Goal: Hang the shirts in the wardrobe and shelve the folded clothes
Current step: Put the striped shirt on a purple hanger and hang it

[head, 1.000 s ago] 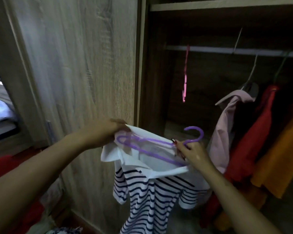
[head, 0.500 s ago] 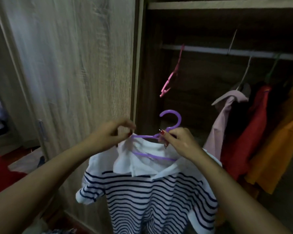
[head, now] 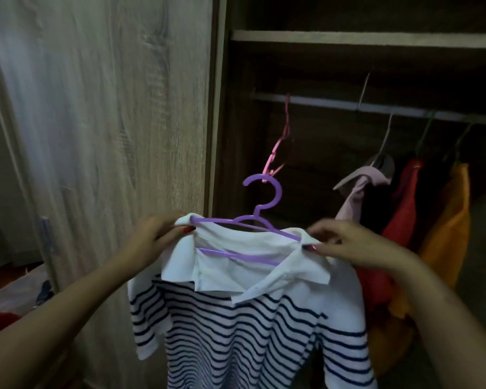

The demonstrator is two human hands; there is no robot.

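A white shirt with navy stripes (head: 236, 332) and a white collar hangs on a purple plastic hanger (head: 260, 217), held up in front of the open wardrobe. My left hand (head: 155, 234) pinches the shirt's left shoulder and the hanger's end. My right hand (head: 345, 242) pinches the right shoulder over the hanger's other end. The hanger's hook points up, well below the wardrobe rail (head: 376, 109).
An empty pink hanger (head: 278, 147) dangles from the rail at the left. Pink (head: 359, 192), red (head: 399, 220) and orange (head: 446, 228) shirts hang at the right. A shelf (head: 362, 40) runs above the rail. The wooden wardrobe door (head: 110, 136) stands at the left.
The hanger now sits level inside the shirt's shoulders. My right hand moved from the hook's base out to the right shoulder, and the shirt rose and spread flat.
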